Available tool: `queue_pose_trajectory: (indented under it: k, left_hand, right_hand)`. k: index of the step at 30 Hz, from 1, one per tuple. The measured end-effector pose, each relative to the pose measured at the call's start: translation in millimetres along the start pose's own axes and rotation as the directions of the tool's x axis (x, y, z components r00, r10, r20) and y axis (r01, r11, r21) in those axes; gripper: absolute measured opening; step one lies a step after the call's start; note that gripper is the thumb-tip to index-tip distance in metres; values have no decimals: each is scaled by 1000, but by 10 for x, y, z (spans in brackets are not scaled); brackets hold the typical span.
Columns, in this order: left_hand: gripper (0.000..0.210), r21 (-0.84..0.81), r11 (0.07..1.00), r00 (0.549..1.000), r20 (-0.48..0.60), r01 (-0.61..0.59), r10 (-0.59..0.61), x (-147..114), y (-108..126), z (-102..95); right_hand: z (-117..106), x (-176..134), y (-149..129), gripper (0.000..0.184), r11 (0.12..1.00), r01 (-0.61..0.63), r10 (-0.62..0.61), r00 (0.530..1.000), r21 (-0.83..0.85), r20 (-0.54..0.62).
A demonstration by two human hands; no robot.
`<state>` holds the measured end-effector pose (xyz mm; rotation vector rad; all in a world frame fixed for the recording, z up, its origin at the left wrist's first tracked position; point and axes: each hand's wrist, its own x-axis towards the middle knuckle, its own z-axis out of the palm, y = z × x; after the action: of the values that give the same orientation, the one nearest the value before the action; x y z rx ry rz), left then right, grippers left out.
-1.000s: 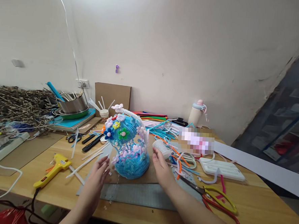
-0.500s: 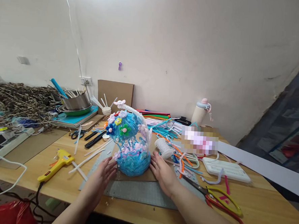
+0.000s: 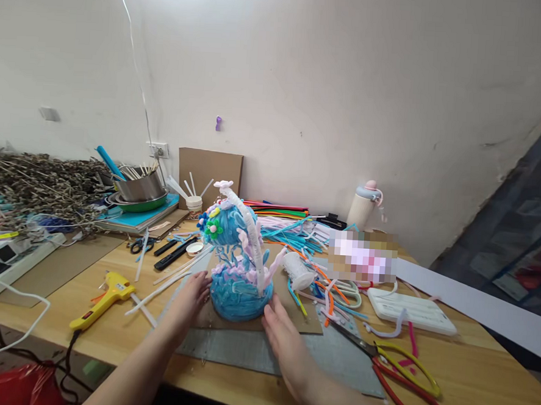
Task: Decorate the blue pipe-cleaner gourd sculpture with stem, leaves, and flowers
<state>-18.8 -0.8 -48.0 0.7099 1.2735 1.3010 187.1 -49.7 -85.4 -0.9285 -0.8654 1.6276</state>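
Pale wooden counter (image 3: 492,393): near its front edge, a fuzzy blue, flower-trimmed craft (image 3: 239,299) stands on brown cardboard (image 3: 302,322), the loosely open left hand (image 3: 190,301) and right hand (image 3: 287,345) against its base.

Six o'clock: rounded blue pipe-cleaner piece (image 3: 237,301), fuzzy, matt. Eight: yellow plastic glue gun (image 3: 110,296), smooth. Nine: round silver metal bowl (image 3: 138,188), shiny. Yellow-brown wooden surface (image 3: 484,380), smooth.
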Motion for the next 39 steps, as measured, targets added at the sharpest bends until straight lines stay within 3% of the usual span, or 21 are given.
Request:
queue_pose_trajectory:
  k: [10,12,14,16,17,19,21,23,25,27,30,32,33,36,39]
  left_hand:
    - [46,209,976,996,53,58,-71,367,49,-6]
    - [50,263,965,999,52,-26,12,382,102,-45]
    - [51,303,938,985,6,-165,171,354,227,-64]
    - [48,339,882,927,-67,-327,369,272,439,-43]
    - [45,381,815,861,-85,-436,501,213,574,-13]
    - [37,470,643,721,-21,-605,693,82,875,82]
    - [31,534,503,629,70,-679,775,-29,1168,211]
    - [28,572,421,597,156,-705,787,-82,1400,346]
    - [28,607,367,593,219,-705,775,-66,1546,460]
    - [31,609,371,621,265,-701,738,-4,1613,535]
    - [29,574,432,680,330,-695,655,89,1638,580]
    - [26,563,454,701,367,-690,611,113,1649,580]
    - [24,559,460,705,376,-690,601,113,1658,575]
    - [24,538,467,693,360,-701,624,92,1690,552]
    - [23,550,407,648,364,-729,669,84,1707,518]
  right_hand:
    - [118,-199,-31,111,992,-113,119,987,-62,106]
    - [133,-202,-48,112,993,-110,114,990,-52,82]
    - [121,-206,-31,104,993,-109,109,994,-47,6]
    - [96,-231,-11,82,994,-82,75,993,-70,-92]
    - [87,-254,-19,66,995,-54,45,993,-88,-109]
    - [91,-319,-111,35,992,31,-38,998,-123,-52]
    - [135,-377,-332,16,972,160,-151,986,-173,65]
    - [214,-371,-666,12,894,355,-332,935,-274,126]
    - [311,-256,-1048,11,731,571,-540,819,-373,194]
    - [411,-26,-1402,11,552,684,-694,694,-478,192]
    - [559,425,-1776,16,432,682,-706,663,-590,249]
    - [651,695,-1905,18,412,689,-657,678,-596,329]
    - [694,803,-1941,18,436,674,-614,707,-596,351]
    - [797,1005,-1979,19,630,537,-411,844,-561,346]
    - [852,1085,-1980,20,761,417,-273,900,-497,339]
